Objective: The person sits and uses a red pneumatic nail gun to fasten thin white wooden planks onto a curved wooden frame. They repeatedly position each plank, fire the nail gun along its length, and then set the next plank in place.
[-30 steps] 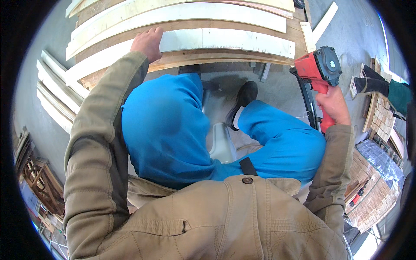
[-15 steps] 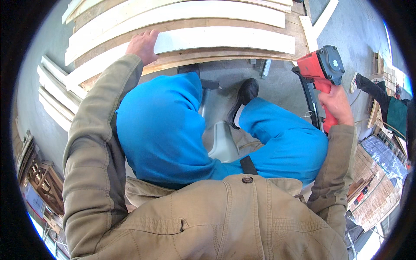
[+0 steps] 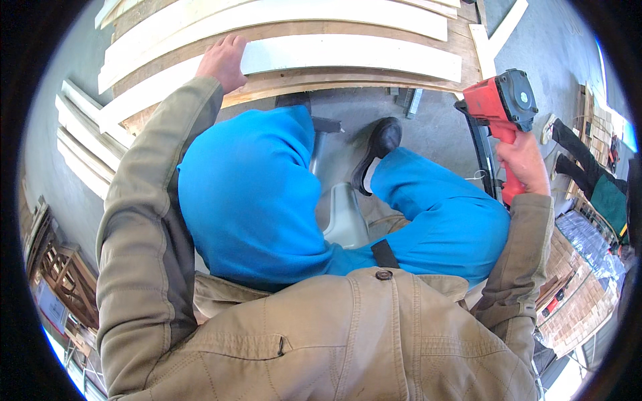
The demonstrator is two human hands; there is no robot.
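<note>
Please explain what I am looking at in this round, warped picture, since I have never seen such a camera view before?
There is no machine here: a fisheye camera worn on a person's head looks down at their own body and hands, bending straight edges. The left hand rests flat on a white board lying on a wooden bench among other pale boards. The right hand grips a red nail gun off to the side, clear of the boards. Below are blue trousers and a tan jacket.

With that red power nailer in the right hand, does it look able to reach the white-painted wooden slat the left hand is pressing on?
Probably yes. The right hand holds the red power nailer up beside the bench, near the white-painted wooden slat's right end, with nothing between them. The left hand rests at the slat's far left end.
</note>
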